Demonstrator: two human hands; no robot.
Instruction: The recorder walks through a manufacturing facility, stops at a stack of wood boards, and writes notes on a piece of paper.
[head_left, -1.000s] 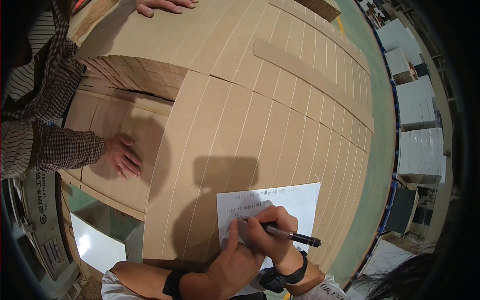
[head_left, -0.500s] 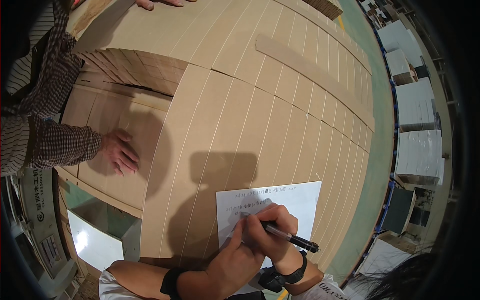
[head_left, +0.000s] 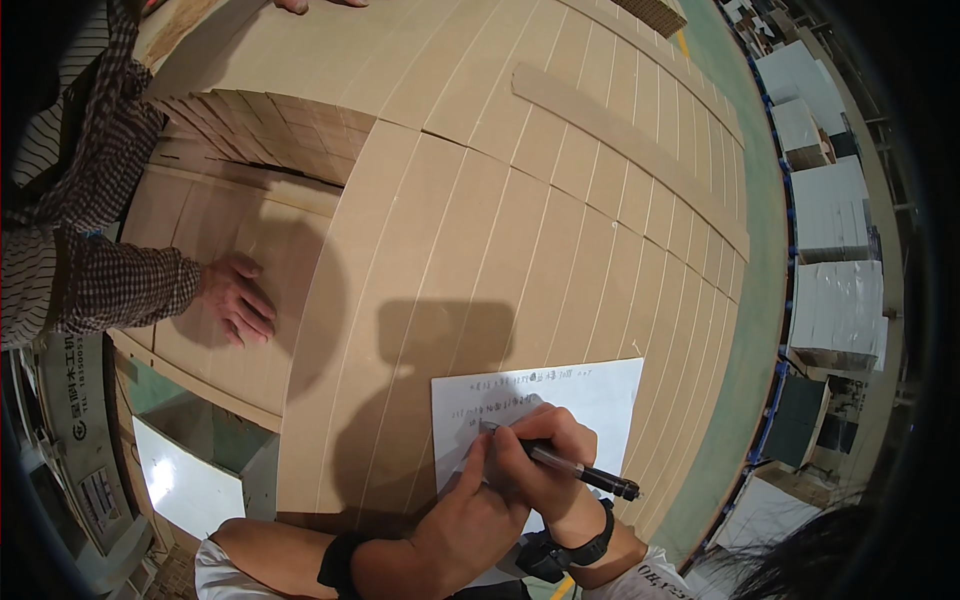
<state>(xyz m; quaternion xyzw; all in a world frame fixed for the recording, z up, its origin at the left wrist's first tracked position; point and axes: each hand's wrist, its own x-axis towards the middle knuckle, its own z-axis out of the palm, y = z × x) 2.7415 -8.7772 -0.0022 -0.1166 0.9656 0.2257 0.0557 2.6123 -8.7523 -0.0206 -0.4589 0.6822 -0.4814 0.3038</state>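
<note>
At lower centre, the right hand (head_left: 555, 450) was clamped around a slim, glossy black-and-clear pen (head_left: 603, 483) over smooth white paper (head_left: 612, 400) (handwritten near its top edge). Close beside it, the left hand (head_left: 468, 532) lay loosely open, index finger extended. Tan, matte boards (head_left: 440, 240) with pale seams filled the middle; at left, a checked cloth sleeve (head_left: 135, 290).

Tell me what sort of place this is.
Probably a woodworking or panel-furniture workshop. Long brown boards lie stacked side by side under the paper, white stacks of what look like panels line the right, and a green floor runs between.
</note>
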